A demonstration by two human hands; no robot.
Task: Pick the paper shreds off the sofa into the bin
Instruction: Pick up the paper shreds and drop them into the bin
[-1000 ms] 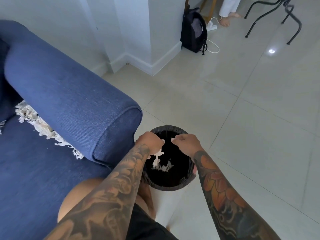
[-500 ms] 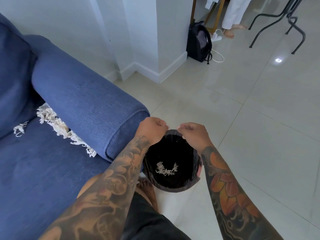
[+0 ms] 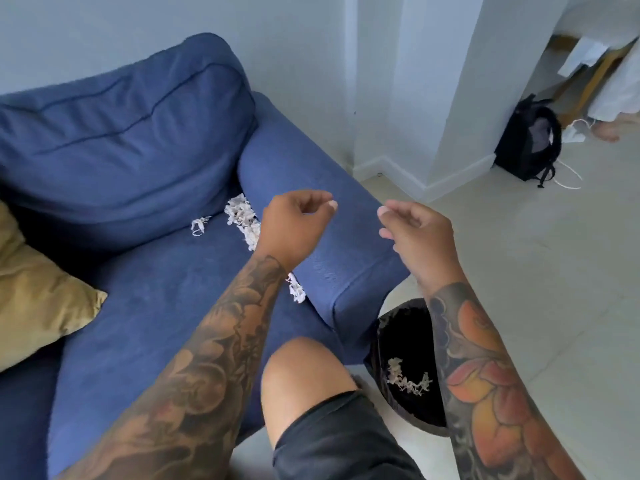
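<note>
Above sofa (image 3: 166,306) armrest: both hands' fingers loosely curled, empty | shreds (image 3: 242,220) on seat | bin (image 3: 408,368) partly filled

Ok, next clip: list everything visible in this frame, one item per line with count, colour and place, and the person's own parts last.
sofa: one, blue, left half of the frame
back cushion: one, blue, against the sofa's back
pillow: one, mustard yellow, far left on the seat
paper shreds: several white clumps, on the seat along the armrest
bin: one, black liner, on the floor by the armrest's front end
shreds in bin: one small white pile, at the bottom
backpack: one, black, on the floor by the wall, upper right
cable: one, white, beside the backpack
floor: pale glossy tiles, right side
left hand: empty, fingers loosely curled, above the armrest
right hand: empty, fingers loosely curled, beyond the bin
knee: one, bare, bottom centre, above black shorts
</note>
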